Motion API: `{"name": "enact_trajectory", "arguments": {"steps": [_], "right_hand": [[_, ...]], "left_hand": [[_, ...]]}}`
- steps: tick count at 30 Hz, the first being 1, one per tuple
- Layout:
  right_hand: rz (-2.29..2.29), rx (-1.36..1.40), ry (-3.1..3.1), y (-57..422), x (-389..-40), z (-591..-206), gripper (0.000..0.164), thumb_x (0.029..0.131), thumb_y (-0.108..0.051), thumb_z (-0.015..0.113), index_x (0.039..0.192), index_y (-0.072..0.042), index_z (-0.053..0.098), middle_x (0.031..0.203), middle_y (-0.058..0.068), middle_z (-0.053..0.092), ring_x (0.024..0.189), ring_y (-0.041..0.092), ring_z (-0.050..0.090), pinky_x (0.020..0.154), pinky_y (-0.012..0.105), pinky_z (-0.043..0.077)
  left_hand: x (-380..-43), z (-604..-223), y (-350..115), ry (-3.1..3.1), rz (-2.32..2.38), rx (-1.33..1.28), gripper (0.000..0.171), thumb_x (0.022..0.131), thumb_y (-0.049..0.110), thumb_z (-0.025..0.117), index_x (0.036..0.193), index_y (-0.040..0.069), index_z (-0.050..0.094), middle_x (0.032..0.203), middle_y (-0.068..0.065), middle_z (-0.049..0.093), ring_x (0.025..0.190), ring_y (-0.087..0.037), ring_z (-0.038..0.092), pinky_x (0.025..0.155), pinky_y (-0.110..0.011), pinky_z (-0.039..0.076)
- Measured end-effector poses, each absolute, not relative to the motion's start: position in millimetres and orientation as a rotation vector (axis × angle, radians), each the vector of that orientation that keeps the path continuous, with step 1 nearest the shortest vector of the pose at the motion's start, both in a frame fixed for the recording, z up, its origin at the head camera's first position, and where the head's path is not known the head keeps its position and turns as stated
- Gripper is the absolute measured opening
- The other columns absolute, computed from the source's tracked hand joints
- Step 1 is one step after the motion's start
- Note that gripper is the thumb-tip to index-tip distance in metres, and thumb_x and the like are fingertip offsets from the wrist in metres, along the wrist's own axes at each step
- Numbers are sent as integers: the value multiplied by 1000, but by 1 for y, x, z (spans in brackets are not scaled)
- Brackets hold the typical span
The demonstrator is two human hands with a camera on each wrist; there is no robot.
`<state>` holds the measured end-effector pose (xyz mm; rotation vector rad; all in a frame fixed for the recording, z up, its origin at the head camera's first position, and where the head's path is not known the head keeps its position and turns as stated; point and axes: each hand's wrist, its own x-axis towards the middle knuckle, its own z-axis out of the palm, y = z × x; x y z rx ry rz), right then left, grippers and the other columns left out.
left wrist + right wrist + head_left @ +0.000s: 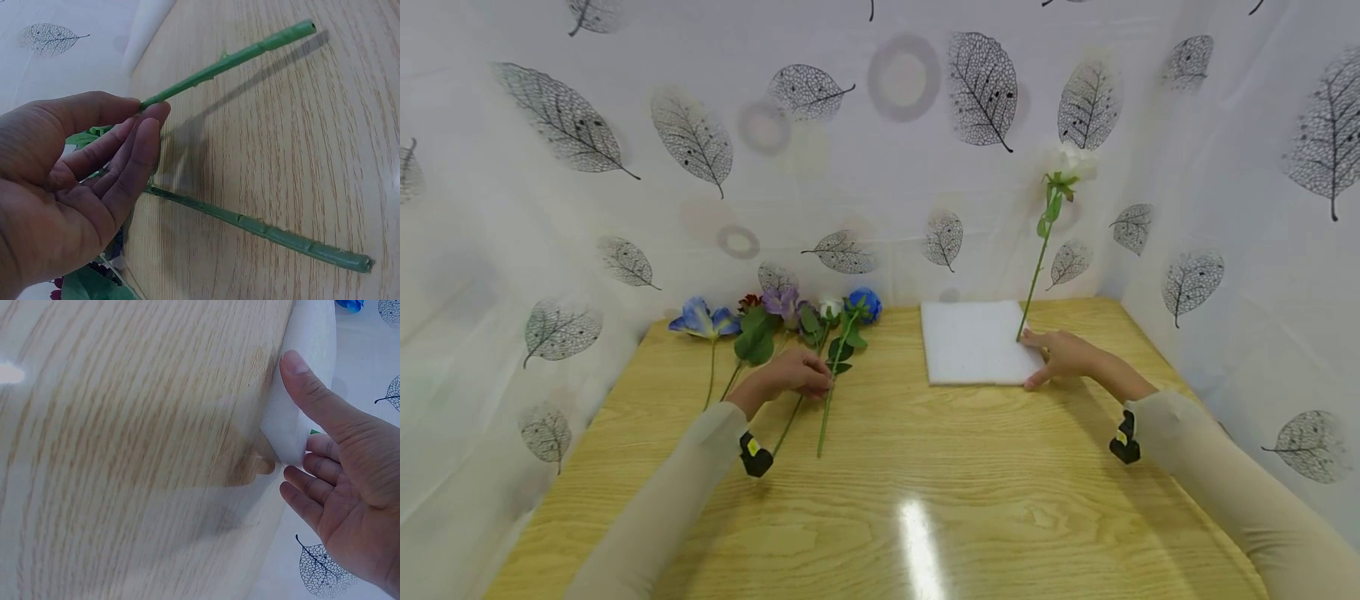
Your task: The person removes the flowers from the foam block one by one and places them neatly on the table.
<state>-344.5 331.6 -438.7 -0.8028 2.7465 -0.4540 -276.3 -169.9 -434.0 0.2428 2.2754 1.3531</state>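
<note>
My left hand (790, 375) pinches a green stem (231, 64) between thumb and fingertips, the stem's lower end raised over the table with its shadow beneath. This stem leads up to a blue rose (865, 306). A second green stem (269, 232) lies below the fingers. On the right, my right hand (1063, 354) grips a corner of a white foam board (973, 342), thumb at the near edge and fingers at the right side. A white rose (1070, 164) stands in the board near its right edge, its long stem (1037, 262) leaning right, close to my fingers.
Beside the blue rose lie a small white flower (831, 308), a purple flower (782, 306), a dark red flower (749, 302) and a blue-violet flower (702, 319). The wooden table (880, 467) meets a leaf-printed curtain (880, 183) at the back and sides.
</note>
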Motion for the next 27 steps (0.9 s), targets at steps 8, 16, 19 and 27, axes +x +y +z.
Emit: {"name": "enact_trajectory", "arguments": {"steps": [8, 16, 19, 27], "right_hand": [[-446, -801, 2752, 333, -345, -441, 104, 74, -41, 90, 148, 12, 40, 155, 31, 33, 142, 56, 32, 116, 65, 32], [-435, -803, 2752, 332, -345, -439, 105, 73, -42, 90, 148, 12, 40, 154, 31, 34, 142, 56, 33, 116, 64, 33], [-431, -810, 2750, 333, -345, -439, 105, 73, -42, 90, 148, 12, 40, 154, 31, 34, 141, 56, 33, 115, 65, 34], [-425, -803, 2745, 333, -347, -440, 105, 74, -44, 90, 148, 11, 40, 155, 31, 34, 142, 55, 33, 115, 64, 35]], "left_hand": [[-275, -433, -170, 2286, 1337, 202, 25, 95, 5, 67, 114, -11, 69, 93, -11, 74, 77, -13, 70, 78, -33, 64], [-280, -436, -168, 2307, 1304, 116, 26, 95, 3, 66, 114, -14, 68, 89, -14, 75, 70, -11, 69, 75, -33, 64], [-280, -434, -168, 2306, 1292, 93, 25, 95, 3, 66, 113, -14, 68, 86, -12, 75, 70, -11, 69, 75, -33, 64], [-279, -432, -168, 2299, 1285, 84, 27, 94, 3, 65, 114, -15, 68, 84, -9, 75, 70, -12, 70, 75, -34, 64]]}}
